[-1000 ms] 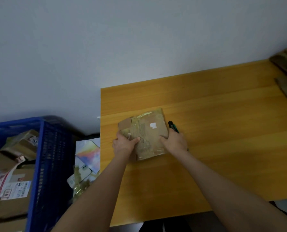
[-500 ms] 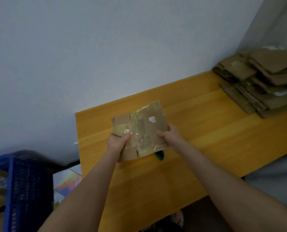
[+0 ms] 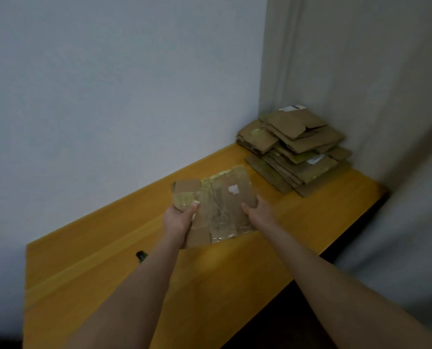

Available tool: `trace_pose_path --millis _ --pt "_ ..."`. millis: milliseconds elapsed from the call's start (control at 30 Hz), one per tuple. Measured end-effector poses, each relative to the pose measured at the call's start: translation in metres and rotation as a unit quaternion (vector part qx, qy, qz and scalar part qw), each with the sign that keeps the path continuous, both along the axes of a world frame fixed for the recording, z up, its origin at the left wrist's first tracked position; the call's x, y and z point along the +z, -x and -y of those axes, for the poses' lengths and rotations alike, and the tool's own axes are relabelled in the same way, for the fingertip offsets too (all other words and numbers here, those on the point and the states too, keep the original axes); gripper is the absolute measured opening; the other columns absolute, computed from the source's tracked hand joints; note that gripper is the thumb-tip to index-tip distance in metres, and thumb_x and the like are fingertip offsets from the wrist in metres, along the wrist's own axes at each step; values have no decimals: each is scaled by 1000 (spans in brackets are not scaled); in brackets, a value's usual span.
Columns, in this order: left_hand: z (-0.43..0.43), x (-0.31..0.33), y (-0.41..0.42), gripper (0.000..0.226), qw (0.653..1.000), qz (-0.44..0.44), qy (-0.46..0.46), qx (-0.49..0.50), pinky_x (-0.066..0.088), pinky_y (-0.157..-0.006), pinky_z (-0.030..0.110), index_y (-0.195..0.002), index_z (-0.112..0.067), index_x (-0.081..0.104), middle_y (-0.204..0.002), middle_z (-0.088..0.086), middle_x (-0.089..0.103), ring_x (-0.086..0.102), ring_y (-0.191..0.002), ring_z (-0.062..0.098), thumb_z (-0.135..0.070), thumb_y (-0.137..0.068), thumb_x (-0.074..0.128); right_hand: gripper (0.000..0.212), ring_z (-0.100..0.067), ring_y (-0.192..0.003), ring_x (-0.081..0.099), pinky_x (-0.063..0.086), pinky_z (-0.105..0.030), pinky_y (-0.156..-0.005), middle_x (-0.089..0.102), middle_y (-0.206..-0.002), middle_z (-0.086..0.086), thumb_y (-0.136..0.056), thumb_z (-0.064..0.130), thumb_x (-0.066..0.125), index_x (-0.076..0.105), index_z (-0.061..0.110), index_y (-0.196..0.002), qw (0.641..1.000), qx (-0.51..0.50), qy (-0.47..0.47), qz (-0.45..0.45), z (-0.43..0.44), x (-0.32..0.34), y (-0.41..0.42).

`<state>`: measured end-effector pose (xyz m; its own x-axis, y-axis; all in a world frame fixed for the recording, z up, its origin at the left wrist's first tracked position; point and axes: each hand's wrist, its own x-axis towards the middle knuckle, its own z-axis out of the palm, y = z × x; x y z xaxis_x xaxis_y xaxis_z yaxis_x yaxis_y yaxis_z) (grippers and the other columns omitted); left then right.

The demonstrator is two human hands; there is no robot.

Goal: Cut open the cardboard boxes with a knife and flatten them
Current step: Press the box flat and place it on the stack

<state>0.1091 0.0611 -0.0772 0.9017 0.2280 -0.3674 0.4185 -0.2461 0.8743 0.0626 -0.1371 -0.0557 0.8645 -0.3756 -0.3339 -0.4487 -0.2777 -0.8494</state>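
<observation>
Near the stack (image 3: 295,152), left hand (image 3: 178,220) and right hand (image 3: 259,214) clamp fingers on the flattened box (image 3: 222,205); laying it on top looks next.

Two hands: left hand (image 3: 178,219) and right hand (image 3: 259,212). One flat box (image 3: 222,205) between them, with one white label (image 3: 233,189) on top. One knife (image 3: 141,255), only partly seen. One table (image 3: 235,285). One pile (image 3: 295,149) of flattened boxes in the corner; pieces too overlapped for exact counting, surely more than five. Two more labels on that pile: upper label (image 3: 291,108) and lower label (image 3: 315,159). One wall (image 3: 109,96). One curtain (image 3: 373,84).
</observation>
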Motion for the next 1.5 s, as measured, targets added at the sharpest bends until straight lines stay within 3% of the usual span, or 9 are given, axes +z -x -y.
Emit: trace_pose_path --millis 167,367,567,700,833,933,1100,1333,1500 --pt "107 21 1 36 999 29 11 17 52 -76 34 -109 -10 63 -98 6 66 63 -88 24 -29 -82 77 48 -28 -120 54 46 -34 -92 53 -135 -10 -95 24 57 44 11 -139 1000 12 10 7 102 5 -6" --pt "190 31 -18 37 999 11 35 21 53 -82 41 -112 -5 63 -107 13 68 64 -96 32 -31 -87 71 41 -23 -105 57 46 -30 -79 58 -124 -7 -95 29 57 49 14 -132 997 42 63 12 193 21 -38" --pt "229 41 -71 31 997 -6 83 7 48 -63 31 -115 -2 56 -94 8 64 61 -78 21 -15 -89 68 36 -24 -103 59 52 -42 -87 60 -116 -3 -93 34 57 51 17 -123 993 42 109 35 239 33 -102" --pt "256 44 -127 38 992 -2 123 -22 53 -73 39 -124 -1 56 -101 13 67 63 -82 26 -6 -87 67 35 -22 -96 59 48 -33 -76 62 -115 -5 -93 36 57 52 15 -120 987 35 151 51 275 43 -158" --pt "305 50 -182 32 989 36 145 -3 50 -77 39 -122 -6 52 -109 11 63 61 -89 24 -6 -92 63 46 -27 -110 58 49 -37 -82 58 -126 -5 -92 38 58 44 17 -131 977 11 210 41 312 46 -209" --pt "343 53 -213 33 989 38 139 18 51 -81 42 -125 -10 49 -115 11 61 60 -100 29 -11 -94 61 67 -28 -130 40 43 -43 -101 38 -145 -8 -89 33 64 29 18 -145 953 1 300 34 338 49 -235" --pt "393 51 -255 45 995 40 70 50 47 -99 50 -133 -9 47 -130 12 58 55 -118 34 -16 -92 63 67 -29 -136 29 34 -43 -108 27 -150 -8 -91 40 57 26 21 -148 905 68 413 69 361 43 -271" --pt "448 38 -285 50 999 4 -15 34 42 -105 44 -138 -8 43 -138 12 53 50 -127 32 -23 -94 61 75 -34 -147 2 13 -48 -119 4 -161 -9 -90 64 42 16 31 -153 894 187 407 12 385 10 -316" --pt "450 17 -278 81 960 -77 -268 -19 33 -112 48 -148 -14 29 -151 17 26 28 -140 36 -54 -86 63 94 -39 -146 -4 11 -57 -116 -4 -160 -9 -78 75 52 10 36 -153 897 240 360 -87 410 -14 -335"
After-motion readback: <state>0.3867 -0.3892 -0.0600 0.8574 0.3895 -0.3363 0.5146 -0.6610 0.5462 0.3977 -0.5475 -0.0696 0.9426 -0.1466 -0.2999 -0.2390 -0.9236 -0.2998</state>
